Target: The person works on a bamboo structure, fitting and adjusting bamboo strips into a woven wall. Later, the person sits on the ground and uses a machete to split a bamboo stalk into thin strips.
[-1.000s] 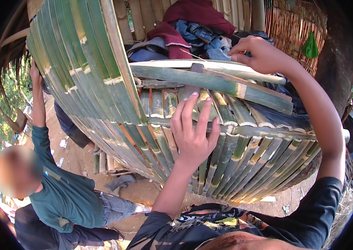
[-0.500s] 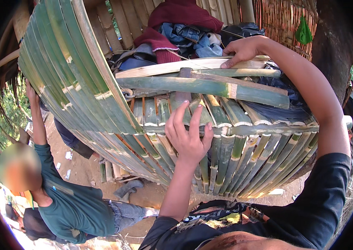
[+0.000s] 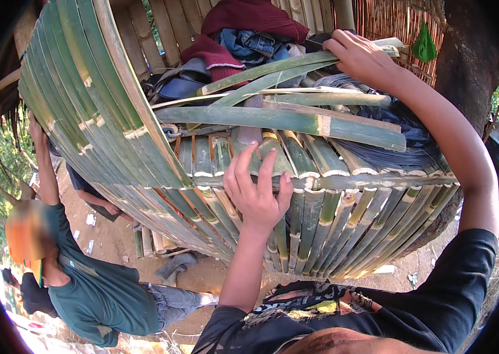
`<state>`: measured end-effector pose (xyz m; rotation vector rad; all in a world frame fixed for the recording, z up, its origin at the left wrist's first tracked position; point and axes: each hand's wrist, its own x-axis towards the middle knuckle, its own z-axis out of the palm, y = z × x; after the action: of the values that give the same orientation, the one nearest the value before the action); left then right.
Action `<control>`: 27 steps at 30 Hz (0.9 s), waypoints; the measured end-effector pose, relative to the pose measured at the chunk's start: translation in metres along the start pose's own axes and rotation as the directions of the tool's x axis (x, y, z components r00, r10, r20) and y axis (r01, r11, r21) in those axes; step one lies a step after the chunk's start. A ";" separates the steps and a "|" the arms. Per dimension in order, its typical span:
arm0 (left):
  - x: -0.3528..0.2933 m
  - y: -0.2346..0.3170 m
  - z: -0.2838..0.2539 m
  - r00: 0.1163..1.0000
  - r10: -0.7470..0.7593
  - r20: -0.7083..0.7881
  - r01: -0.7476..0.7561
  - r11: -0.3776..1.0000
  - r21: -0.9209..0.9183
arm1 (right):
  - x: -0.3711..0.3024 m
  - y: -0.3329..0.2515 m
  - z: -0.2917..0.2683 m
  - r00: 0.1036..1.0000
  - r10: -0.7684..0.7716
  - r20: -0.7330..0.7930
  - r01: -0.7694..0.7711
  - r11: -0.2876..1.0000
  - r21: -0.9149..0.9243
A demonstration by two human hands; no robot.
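Up at the far right, the right hand (image 3: 360, 58) is at two long green strips (image 3: 270, 72) – fingers together, bent over them, the thumb out of sight, so how firmly they clamp can't be told. The strips slant down leftward, between the maroon cloth (image 3: 252, 17) on the far side and a broad bamboo piece (image 3: 279, 120) on the near side. Nearer, the left hand (image 3: 257, 189) spreads its fingers apart over the slatted platform's edge (image 3: 373, 180) – and over at left, a person in green (image 3: 108, 289) reaches to the tall bamboo panel (image 3: 72, 71).
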<state>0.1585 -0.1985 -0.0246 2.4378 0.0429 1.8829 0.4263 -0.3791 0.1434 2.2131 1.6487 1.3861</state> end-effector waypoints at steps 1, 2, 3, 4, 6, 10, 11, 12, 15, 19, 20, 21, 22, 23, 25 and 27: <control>0.000 0.000 0.000 1.000 0.000 -0.002 0.000 1.000 -0.001 | -0.004 0.003 -0.004 0.999 -0.003 -0.047 0.001 0.999 -0.043; 0.001 0.000 0.001 1.000 0.000 -0.003 0.000 1.000 -0.002 | -0.008 0.006 -0.009 0.996 -0.008 -0.093 0.000 0.996 -0.086; 0.001 0.000 0.000 1.000 -0.006 -0.003 0.006 1.000 0.000 | -0.012 0.010 -0.015 0.994 0.006 -0.112 -0.016 0.996 -0.085; 0.001 0.001 0.001 1.000 -0.009 -0.002 0.009 1.000 -0.005 | -0.015 0.014 -0.018 0.993 0.013 -0.115 -0.025 0.994 -0.105; 0.001 0.002 0.002 1.000 -0.010 -0.001 0.010 1.000 -0.003 | -0.021 0.026 -0.021 0.993 0.026 -0.119 -0.044 0.988 -0.146; 0.000 0.001 -0.001 1.000 -0.007 -0.002 0.007 1.000 0.008 | -0.027 0.021 -0.025 0.994 0.029 -0.107 -0.045 0.987 -0.152; 0.000 0.000 -0.001 1.000 -0.006 0.000 0.006 1.000 0.003 | -0.030 0.022 -0.026 0.994 0.026 -0.105 -0.042 0.987 -0.154; 0.001 -0.001 -0.001 1.000 -0.006 0.003 0.006 1.000 0.000 | -0.035 0.023 -0.027 0.995 0.065 -0.073 -0.073 0.991 -0.114; 0.001 0.001 0.001 1.000 -0.010 0.005 0.010 1.000 -0.005 | -0.052 0.023 -0.029 0.993 0.116 0.005 -0.116 0.993 0.002; -0.001 0.002 0.000 1.000 -0.022 -0.006 0.022 0.999 -0.033 | -0.067 0.017 -0.026 0.987 0.148 0.065 -0.157 0.970 0.186; -0.001 0.002 0.000 1.000 -0.026 -0.010 0.025 0.999 -0.041 | -0.068 0.016 -0.028 0.974 0.165 0.156 -0.201 0.947 0.251; 0.000 0.002 -0.001 1.000 -0.027 -0.014 0.027 0.999 -0.039 | -0.070 0.015 -0.032 0.953 0.174 0.248 -0.248 0.918 0.308; 0.001 0.003 -0.002 0.999 -0.029 -0.014 0.028 0.999 -0.037 | -0.070 0.010 -0.038 0.924 0.176 0.341 -0.301 0.883 0.360; 0.001 0.003 -0.002 0.999 -0.030 -0.014 0.030 0.999 -0.034 | -0.069 0.006 -0.044 0.936 0.164 0.313 -0.294 0.850 0.436; 0.002 0.004 -0.001 0.999 -0.046 -0.020 0.045 0.998 -0.050 | -0.070 0.012 -0.046 0.951 0.138 0.276 -0.261 0.836 0.483; 0.003 0.003 0.001 0.999 -0.042 -0.030 0.040 0.997 -0.058 | -0.071 0.016 -0.054 0.979 0.130 0.156 -0.192 0.839 0.510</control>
<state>0.1598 -0.2017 -0.0216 2.3523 0.0389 1.8780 0.4000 -0.4656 0.1398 2.7110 2.0263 0.8725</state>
